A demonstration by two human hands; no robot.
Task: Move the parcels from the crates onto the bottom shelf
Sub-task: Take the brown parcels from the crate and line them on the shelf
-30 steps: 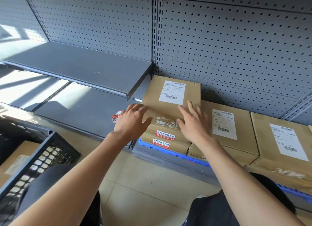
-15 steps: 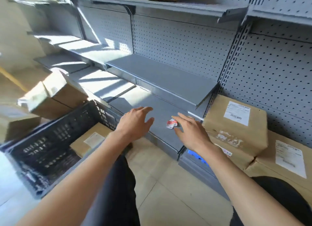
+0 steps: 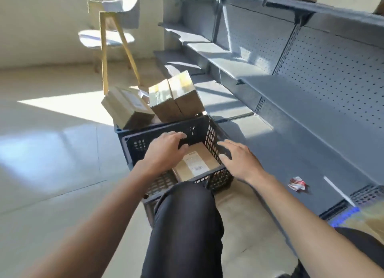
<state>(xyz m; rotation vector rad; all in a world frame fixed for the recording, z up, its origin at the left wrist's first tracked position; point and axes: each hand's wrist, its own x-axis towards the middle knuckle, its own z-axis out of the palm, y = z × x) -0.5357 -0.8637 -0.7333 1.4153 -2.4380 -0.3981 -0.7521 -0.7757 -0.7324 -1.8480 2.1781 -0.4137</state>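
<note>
The bottom shelf (image 3: 307, 159) runs along the right side of the near crate (image 3: 158, 140) and carries only a crumpled wrapper (image 3: 297, 184) in its bare section. The near crate is the reference landmark. It holds one parcel (image 3: 197, 163), lying flat, label up, against its right wall. A far crate (image 3: 133, 128) sits directly behind it, and three further parcels (image 3: 164, 101) stand tilted in it.

Left hand (image 3: 166, 151): over the near crate, fingers loosely bent, gripping nothing. Right hand (image 3: 239, 161): over the right rim, fingers spread, empty.

Risk: the parcel lies tight to the right wall, so fingers may fail to get under that edge. A one-sided lift would likely tip the parcel or snag it on the lattice.
</note>
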